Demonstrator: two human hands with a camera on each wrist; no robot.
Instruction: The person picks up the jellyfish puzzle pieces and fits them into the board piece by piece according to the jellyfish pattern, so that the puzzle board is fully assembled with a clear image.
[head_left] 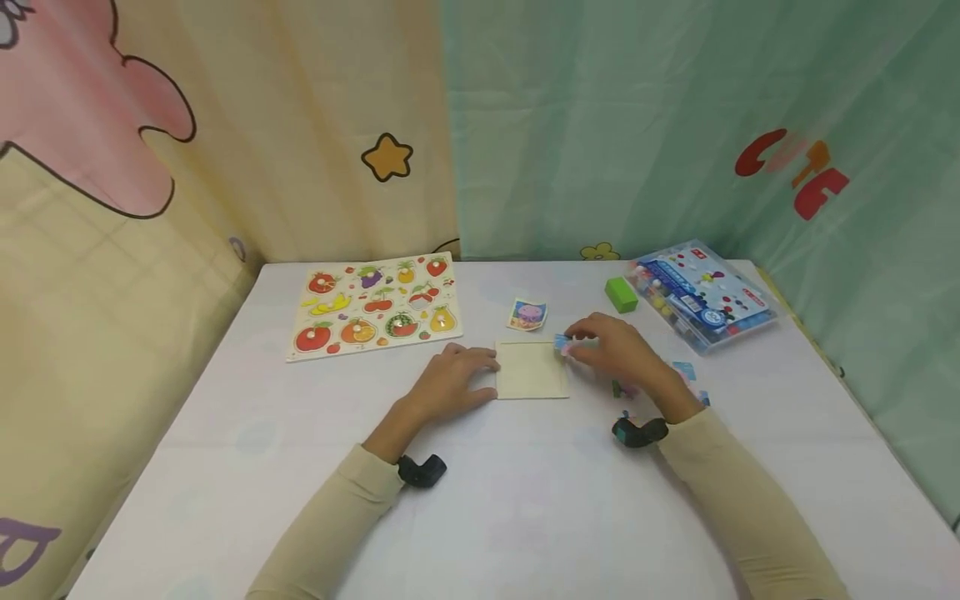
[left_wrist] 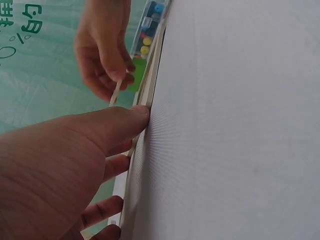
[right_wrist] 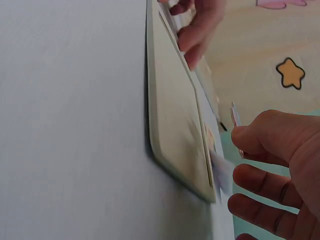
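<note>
A small pale wooden puzzle tray lies bare-faced on the white table. My left hand rests along its left side, with the thumb near the lower corner and the fingers farther up; in the left wrist view the thumb touches the rim. Between thumb and fingertips, my right hand pinches a blue-and-pink jigsaw piece at the tray's upper right corner. Seen from the right wrist, this piece is held edge-on above the tray. More printed jigsaw pieces lie partly hidden beneath the right forearm.
A small picture card lies behind the tray. The fruit peg board is at the back left. A green block and a clear plastic case of colored beads are at the back right. Printed curtains hang behind the table.
</note>
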